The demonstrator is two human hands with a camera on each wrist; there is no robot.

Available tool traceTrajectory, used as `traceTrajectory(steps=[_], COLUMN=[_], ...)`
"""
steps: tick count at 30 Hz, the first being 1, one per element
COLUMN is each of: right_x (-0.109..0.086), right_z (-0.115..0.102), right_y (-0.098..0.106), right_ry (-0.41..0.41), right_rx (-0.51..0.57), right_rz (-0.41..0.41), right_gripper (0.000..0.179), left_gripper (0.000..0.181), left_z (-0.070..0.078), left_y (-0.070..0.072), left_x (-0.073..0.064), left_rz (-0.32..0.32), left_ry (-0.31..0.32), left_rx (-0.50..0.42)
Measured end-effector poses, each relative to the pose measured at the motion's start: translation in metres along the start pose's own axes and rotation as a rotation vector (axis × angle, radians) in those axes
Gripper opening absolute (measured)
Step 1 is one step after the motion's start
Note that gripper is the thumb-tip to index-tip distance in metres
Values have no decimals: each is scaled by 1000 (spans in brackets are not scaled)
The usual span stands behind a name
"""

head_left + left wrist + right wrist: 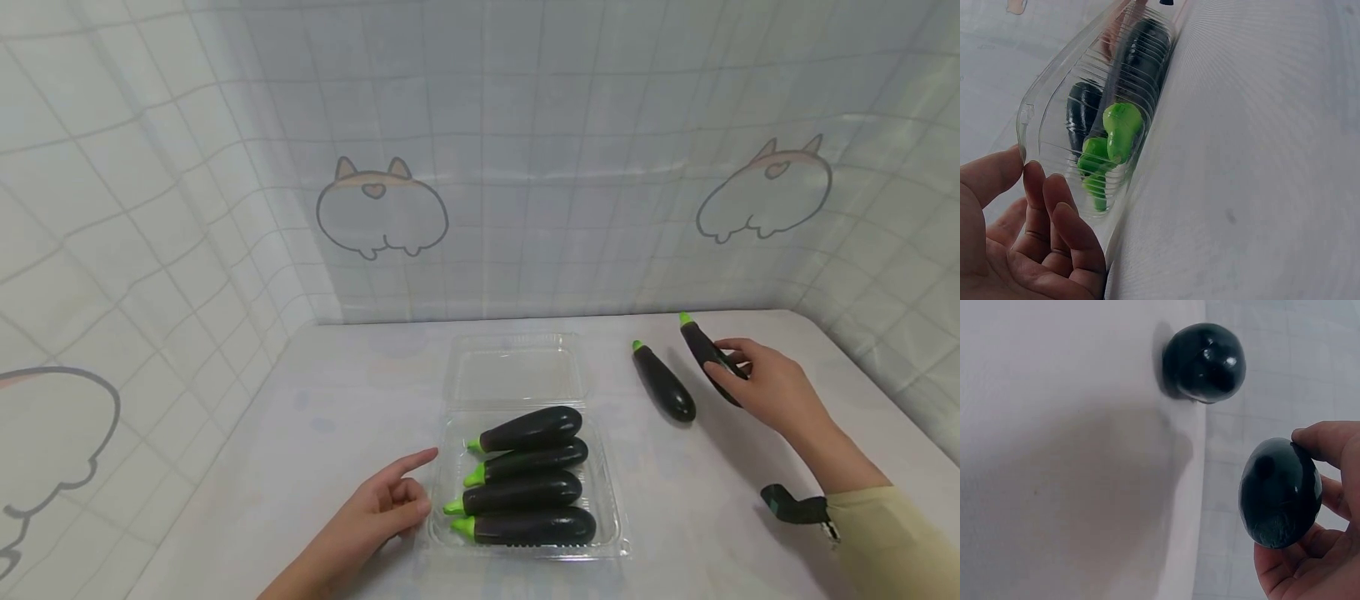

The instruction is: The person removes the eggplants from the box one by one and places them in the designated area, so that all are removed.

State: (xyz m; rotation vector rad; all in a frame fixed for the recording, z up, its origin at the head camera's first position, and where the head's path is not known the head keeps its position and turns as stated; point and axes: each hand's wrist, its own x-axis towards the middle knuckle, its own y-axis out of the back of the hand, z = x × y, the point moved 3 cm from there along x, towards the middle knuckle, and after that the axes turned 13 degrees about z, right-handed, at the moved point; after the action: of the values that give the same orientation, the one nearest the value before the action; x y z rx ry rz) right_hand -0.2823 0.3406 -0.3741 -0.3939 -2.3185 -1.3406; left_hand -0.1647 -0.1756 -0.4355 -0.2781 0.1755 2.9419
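Note:
My right hand [772, 387] grips a dark purple eggplant [701, 346] above the table, its green stem end pointing away. The right wrist view shows the rounded end of this eggplant [1280, 494] between thumb and fingers. Just left of it, a second eggplant [663, 383] lies on the table. A clear plastic clamshell container [611, 500] stands with its lid [517, 375] folded back. Several eggplants [532, 527] lie side by side inside, green stems to the left. At its left edge, my left hand [382, 504] pinches the rim [1022, 128] with thumb and fingertips, index finger extended.
A white table [330, 400] runs back to a grid-patterned cloth wall [517, 167], with similar cloth on both sides. A black strap piece [795, 506] sticks out from the right sleeve [892, 533].

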Motion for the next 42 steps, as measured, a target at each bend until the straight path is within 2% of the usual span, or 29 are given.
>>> traceTrajectory(steps=[15, 28, 42], right_x=[4, 7, 5], right_z=[13, 21, 21], right_y=[-6, -11, -18], right_ry=[-94, -119, -126], right_rx=[-24, -52, -74], right_rz=[-92, -149, -184], right_gripper=[63, 62, 64], left_gripper=[66, 67, 66], left_z=[3, 4, -1], left_y=[-1, -1, 0], left_x=[-3, -3, -3], left_rz=[2, 2, -6], left_ry=[-7, -3, -1], left_rx=[3, 3, -2])
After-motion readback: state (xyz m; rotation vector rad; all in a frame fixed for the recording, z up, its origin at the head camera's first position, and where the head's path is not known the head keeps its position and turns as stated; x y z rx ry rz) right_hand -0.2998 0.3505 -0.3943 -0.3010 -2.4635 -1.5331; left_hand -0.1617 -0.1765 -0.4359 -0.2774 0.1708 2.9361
